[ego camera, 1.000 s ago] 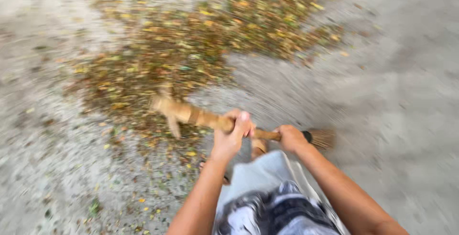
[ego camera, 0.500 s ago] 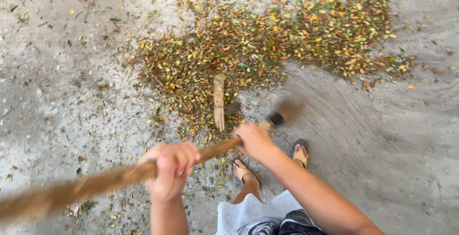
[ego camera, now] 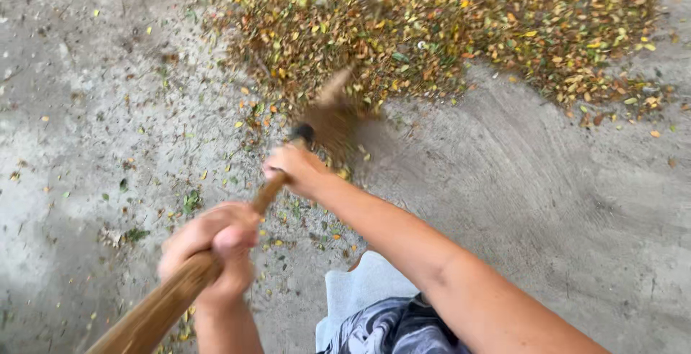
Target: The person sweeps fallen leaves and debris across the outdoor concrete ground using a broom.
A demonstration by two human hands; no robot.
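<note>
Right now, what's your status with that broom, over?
Both hands shut on long brown wooden broom handle: left hand low, right hand near bristle head. Bristles blurred at edge of yellow-brown leaf pile. Nothing in the way.

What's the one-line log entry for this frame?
left hand: gripping broom handle | right hand: gripping handle nearer head | broom head: at leaf pile edge | ground: bare

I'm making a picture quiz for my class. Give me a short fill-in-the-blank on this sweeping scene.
1. Both hands grip one wooden ____.
2. On the broom, the right hand sits nearer the bristles than the ____ hand does.
3. The bristles meet the near edge of a pile of fallen ____.
4. The ground under the pile is bare grey ____.

Missing words: broom; left; leaves; concrete
</note>
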